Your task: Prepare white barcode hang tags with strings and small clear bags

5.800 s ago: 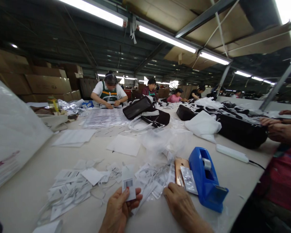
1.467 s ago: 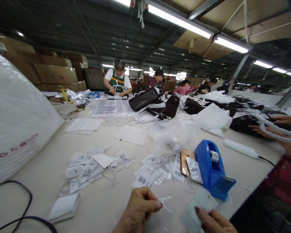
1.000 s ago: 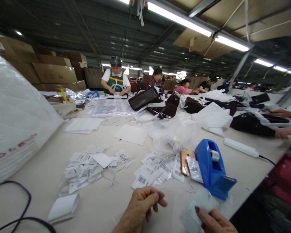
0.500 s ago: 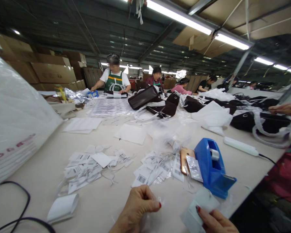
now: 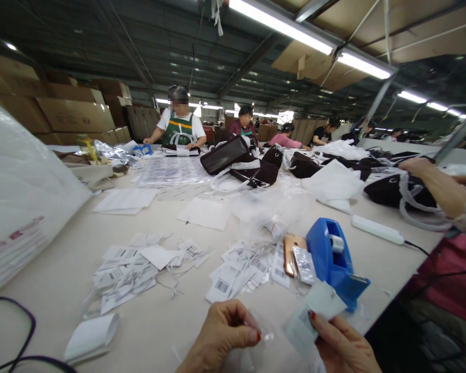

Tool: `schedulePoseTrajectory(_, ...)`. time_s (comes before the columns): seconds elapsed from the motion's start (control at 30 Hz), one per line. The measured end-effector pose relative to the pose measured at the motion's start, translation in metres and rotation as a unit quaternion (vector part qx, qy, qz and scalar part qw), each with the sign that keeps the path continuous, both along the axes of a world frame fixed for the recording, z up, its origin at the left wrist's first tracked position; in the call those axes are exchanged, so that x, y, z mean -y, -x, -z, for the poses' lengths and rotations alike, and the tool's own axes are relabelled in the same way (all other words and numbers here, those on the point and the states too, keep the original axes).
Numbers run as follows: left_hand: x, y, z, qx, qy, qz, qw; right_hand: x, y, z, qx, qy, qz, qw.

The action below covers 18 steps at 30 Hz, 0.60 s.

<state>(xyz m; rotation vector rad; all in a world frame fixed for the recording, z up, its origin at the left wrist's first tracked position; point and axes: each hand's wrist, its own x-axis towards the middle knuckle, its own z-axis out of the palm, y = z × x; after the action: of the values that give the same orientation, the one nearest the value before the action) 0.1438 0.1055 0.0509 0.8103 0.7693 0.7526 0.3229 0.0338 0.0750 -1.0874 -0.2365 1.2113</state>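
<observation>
My left hand (image 5: pixel 225 331), low in the middle of the head view, pinches thin clear plastic film (image 5: pixel 267 331), which looks like a small bag. To its right, my right hand (image 5: pixel 344 342) grips a pale, translucent card-like piece (image 5: pixel 324 303) between thumb and fingers. Its exact kind is unclear. Just beyond my left hand lies a pile of white barcode tags (image 5: pixel 235 272) with strings, and a second tag pile (image 5: pixel 128 272) spreads out to the left. A blue tape dispenser (image 5: pixel 320 246) stands behind my right hand, beside a gold phone (image 5: pixel 291 243) and a small foil packet (image 5: pixel 305 264).
Dark bags (image 5: pixel 258 173) with wrapped handles lie across the far table. A white power strip (image 5: pixel 376 229) rests at right, near a co-worker's arm (image 5: pixel 438 189). A large plastic sack (image 5: pixel 27 191) and black cable (image 5: pixel 29 321) are at left. Co-workers stand opposite.
My right hand has risen slightly with the pale piece, towards the tape dispenser. My left hand keeps its pinch on the film. The co-worker's arm reaches farther in over a dark bag.
</observation>
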Motion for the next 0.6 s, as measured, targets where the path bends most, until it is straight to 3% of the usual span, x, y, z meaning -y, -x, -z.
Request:
schedulePoseTrajectory(0.27,0.002,-0.002,-0.001,0.029,-0.014,0.034,0.999,-0.015,0.030,-0.014,-0.017,-0.065,0.017,0.998)
schedulePoseTrajectory(0.6,0.003,-0.002,0.001,0.031,-0.006,0.041,0.999,-0.021,0.039,0.008,-0.006,-0.081,0.009,0.997)
